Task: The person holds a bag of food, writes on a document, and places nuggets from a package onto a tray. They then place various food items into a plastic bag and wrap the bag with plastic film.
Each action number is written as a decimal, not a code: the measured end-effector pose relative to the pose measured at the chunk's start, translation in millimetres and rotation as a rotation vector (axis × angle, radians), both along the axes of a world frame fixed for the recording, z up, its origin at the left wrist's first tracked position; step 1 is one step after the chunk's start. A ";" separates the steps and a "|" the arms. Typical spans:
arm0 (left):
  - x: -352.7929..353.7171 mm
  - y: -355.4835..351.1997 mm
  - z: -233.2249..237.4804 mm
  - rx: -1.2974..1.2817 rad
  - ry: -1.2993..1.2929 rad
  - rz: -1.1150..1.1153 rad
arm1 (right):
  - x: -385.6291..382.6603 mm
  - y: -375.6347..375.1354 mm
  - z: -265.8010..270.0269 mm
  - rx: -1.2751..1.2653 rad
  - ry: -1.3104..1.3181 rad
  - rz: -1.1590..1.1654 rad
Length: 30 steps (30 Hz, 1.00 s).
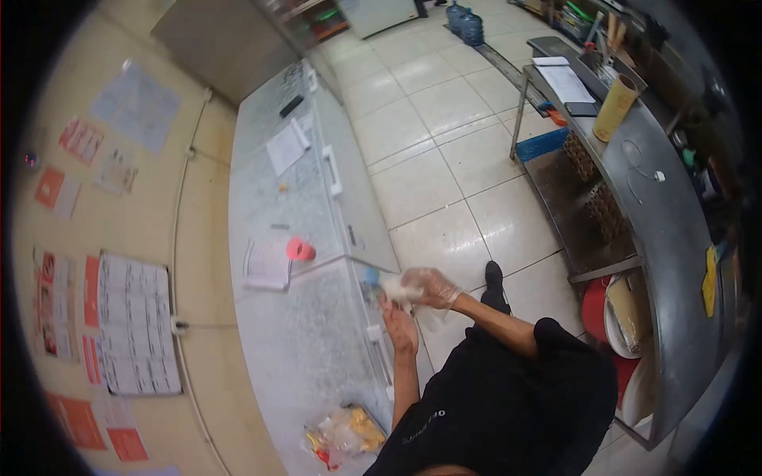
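My right hand (432,288), in a clear disposable glove, is closed on a white, soft-looking thing (401,290) whose kind is blurred. Just below it, my bare left hand (399,327) is raised, its fingertips against the underside of the white thing. How far the left fingers are bent is hard to make out. Beside the fingertips, at the edge of the white chest freezer (317,333), is a small clear object with a blue top (371,277), also blurred.
On the freezer lie a pink round object (300,249), a notebook (267,263), papers (287,147) and a plastic bag with yellow contents (345,436). Right of the tiled floor, a steel table (675,214) carries a clipboard (565,82), a film roll (616,108) and a yellow cloth (709,282).
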State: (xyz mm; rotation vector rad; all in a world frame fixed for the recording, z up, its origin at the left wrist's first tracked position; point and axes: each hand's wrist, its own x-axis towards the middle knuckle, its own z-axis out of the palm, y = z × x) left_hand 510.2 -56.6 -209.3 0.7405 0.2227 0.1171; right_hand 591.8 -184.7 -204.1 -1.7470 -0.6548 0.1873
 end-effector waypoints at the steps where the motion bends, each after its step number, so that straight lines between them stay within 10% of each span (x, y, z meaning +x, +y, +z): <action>1: 23.6 -22.0 14.0 0.275 0.038 0.041 | 12.0 -4.8 1.7 0.139 0.341 -0.272; 6: 181.1 -107.2 -28.3 0.419 -0.067 0.096 | 114.5 -77.0 -12.6 0.242 -0.144 -0.237; 10: 298.6 -144.2 -43.3 0.022 0.206 0.070 | 229.1 -181.8 -14.6 -0.033 -0.338 0.067; 12: 340.4 -171.5 -27.3 0.091 0.173 0.088 | 258.0 -222.0 11.6 0.165 1.077 -0.108; 14: 379.5 -199.4 -37.6 0.417 0.056 -0.029 | 282.6 -236.1 9.8 0.293 1.262 -0.071; 16: 420.5 -218.8 -49.1 1.070 -0.249 -0.249 | 320.6 -240.0 -13.5 0.469 0.960 0.025; 18: 452.9 -212.9 -70.7 1.176 -0.265 -0.335 | 362.8 -232.4 -55.6 0.551 0.829 -0.052; 20: 499.1 -212.5 -86.3 0.264 0.286 -0.554 | 411.6 -241.2 -57.0 0.178 0.493 -0.276; 22: 538.6 -231.1 -59.4 0.074 0.373 -0.653 | 457.6 -252.2 -50.2 0.134 0.277 -0.484; 24: 592.1 -240.6 -62.7 -0.124 0.466 -0.739 | 520.1 -276.9 -41.2 -0.256 0.107 -0.077; 26: 655.9 -245.6 -115.7 0.352 0.368 -0.478 | 585.6 -304.2 -42.5 -0.190 0.258 0.150; 30: 801.9 -332.9 -70.3 0.801 0.129 -0.560 | 702.3 -369.3 -115.3 0.519 0.218 -0.701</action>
